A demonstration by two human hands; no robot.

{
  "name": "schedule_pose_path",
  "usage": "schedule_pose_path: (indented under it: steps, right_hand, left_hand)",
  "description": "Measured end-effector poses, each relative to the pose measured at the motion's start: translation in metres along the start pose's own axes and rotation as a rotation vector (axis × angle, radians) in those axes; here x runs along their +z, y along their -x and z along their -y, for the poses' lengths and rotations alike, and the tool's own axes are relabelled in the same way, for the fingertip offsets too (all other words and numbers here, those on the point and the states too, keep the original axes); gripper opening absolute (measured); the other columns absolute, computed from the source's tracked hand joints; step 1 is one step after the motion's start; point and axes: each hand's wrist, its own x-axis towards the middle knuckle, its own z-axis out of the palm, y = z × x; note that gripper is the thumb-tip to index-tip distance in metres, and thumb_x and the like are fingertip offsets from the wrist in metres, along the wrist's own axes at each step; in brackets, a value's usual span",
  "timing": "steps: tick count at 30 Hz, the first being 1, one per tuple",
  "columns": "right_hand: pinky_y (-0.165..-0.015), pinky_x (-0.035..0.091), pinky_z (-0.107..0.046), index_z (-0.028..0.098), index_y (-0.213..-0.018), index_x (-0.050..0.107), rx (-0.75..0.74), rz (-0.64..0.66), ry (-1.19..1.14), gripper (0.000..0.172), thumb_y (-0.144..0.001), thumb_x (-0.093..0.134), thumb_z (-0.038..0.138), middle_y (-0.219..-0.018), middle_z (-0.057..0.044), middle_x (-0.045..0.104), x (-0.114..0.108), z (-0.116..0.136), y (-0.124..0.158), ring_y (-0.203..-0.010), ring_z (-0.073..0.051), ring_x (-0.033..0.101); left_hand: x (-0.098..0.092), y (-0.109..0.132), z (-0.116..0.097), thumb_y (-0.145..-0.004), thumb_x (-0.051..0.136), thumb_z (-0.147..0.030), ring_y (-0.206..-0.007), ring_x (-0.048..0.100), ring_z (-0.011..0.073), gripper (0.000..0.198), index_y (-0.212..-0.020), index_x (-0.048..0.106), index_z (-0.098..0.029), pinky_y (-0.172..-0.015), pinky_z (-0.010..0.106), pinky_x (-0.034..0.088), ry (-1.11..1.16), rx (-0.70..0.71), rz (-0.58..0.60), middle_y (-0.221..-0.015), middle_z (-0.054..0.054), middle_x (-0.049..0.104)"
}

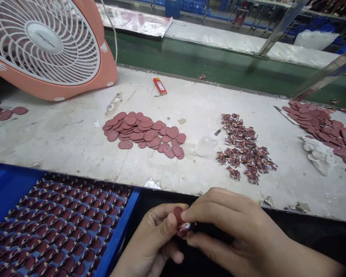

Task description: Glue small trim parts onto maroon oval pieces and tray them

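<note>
Closest in, the left hand (152,244) and right hand (233,227) grip a small maroon piece (181,225) between their fingertips, just right of a blue tray (118,238); across the table lie maroon ovals (144,134), a clump of small figures (243,148) and a white rag (319,156).

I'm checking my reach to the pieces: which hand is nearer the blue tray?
Left hand: it sits close beside the right rim of the blue tray. The right hand is farther away, beyond the left hand.

A small maroon rubber piece (178,216), white-flecked, stands pinched upright.
</note>
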Motion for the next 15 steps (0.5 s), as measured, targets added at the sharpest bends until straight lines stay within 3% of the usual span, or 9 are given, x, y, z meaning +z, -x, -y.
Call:
schedule_pose_path:
  steps: [3, 7, 12, 15]
  right_hand:
    - [-0.084, 0.047, -0.017, 0.018, -0.123, 0.055, -0.026, -0.071, 0.009, 0.041, -0.086, 0.070, 0.014, -0.103, -0.001, 0.065, -0.004, 0.002, 0.001, -0.092, -0.011, 0.060]
    - [-0.077, 0.045, -0.017, 0.016, -0.110, 0.063, 0.033, -0.030, -0.052, 0.025, -0.086, 0.070, 0.012, -0.092, 0.001, 0.064, -0.003, 0.000, -0.001, -0.084, -0.010, 0.058]
    - [-0.071, 0.044, -0.020, 0.017, -0.102, 0.065, 0.048, 0.002, -0.130, 0.017, -0.087, 0.067, 0.009, -0.082, 0.001, 0.063, 0.006, -0.004, -0.007, -0.076, -0.010, 0.057]
    - [-0.068, 0.045, -0.020, 0.015, -0.097, 0.067, -0.009, -0.074, -0.107, 0.013, -0.087, 0.066, 0.008, -0.078, 0.000, 0.063, 0.012, -0.006, -0.009, -0.072, -0.011, 0.058]
  left_hand:
    - [-0.004, -0.001, 0.001, -0.065, 0.083, -0.033, -0.053, 0.061, 0.0089, 0.019, -0.072, 0.076, -0.016, -0.036, 0.011, 0.048, 0.075, -0.021, 0.018, -0.058, -0.001, 0.063]
    - [-0.007, -0.001, 0.001, -0.071, 0.079, -0.029, -0.055, 0.061, 0.0084, 0.013, -0.074, 0.076, -0.016, -0.037, 0.011, 0.050, 0.136, -0.027, 0.075, -0.063, 0.000, 0.065]
    - [-0.009, -0.001, -0.001, -0.072, 0.077, -0.039, -0.057, 0.058, 0.0079, 0.027, -0.075, 0.076, -0.012, -0.039, 0.010, 0.051, 0.045, 0.010, 0.153, -0.068, 0.003, 0.065]
    - [-0.013, 0.002, -0.004, -0.070, 0.069, -0.057, -0.066, 0.062, 0.0131, 0.047, -0.089, 0.076, -0.014, -0.041, 0.014, 0.053, -0.058, 0.039, 0.160, -0.078, 0.006, 0.068]
